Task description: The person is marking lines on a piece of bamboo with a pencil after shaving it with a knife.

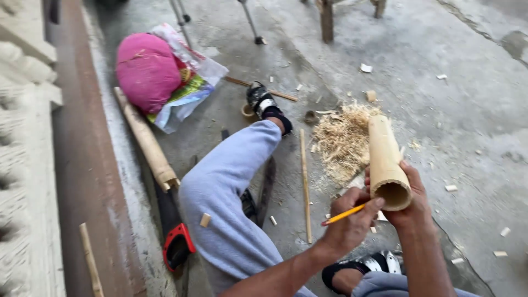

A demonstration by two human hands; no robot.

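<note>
The left hand [352,223] is closed around a yellow pencil [344,214], its tip pointing away to the left while the knuckles press toward the open end of a short, thick, tan bamboo tube [385,159]. The right hand [410,201] wraps that tube from behind near its hollow mouth, fingers curled over the rim, holding it tilted with the far end resting down by the floor. Both forearms come in low from the bottom edge, wrists bent inward so the hands meet at the tube's mouth.

The risk, as I judge it, lies in that one-handed hold — the tube is round and smooth, so it could roll in the grip and throw any pencil line off. The cut rim may carry splinters close to the fingers.

Farther out, a pile of pale shavings [344,140] lies just beyond the tube on the grey concrete floor [467,110]. A red-handled handsaw [176,242] lies left of the grey-trousered leg [231,192], beside a longer bamboo pole [146,140] — easy to kick.
</note>
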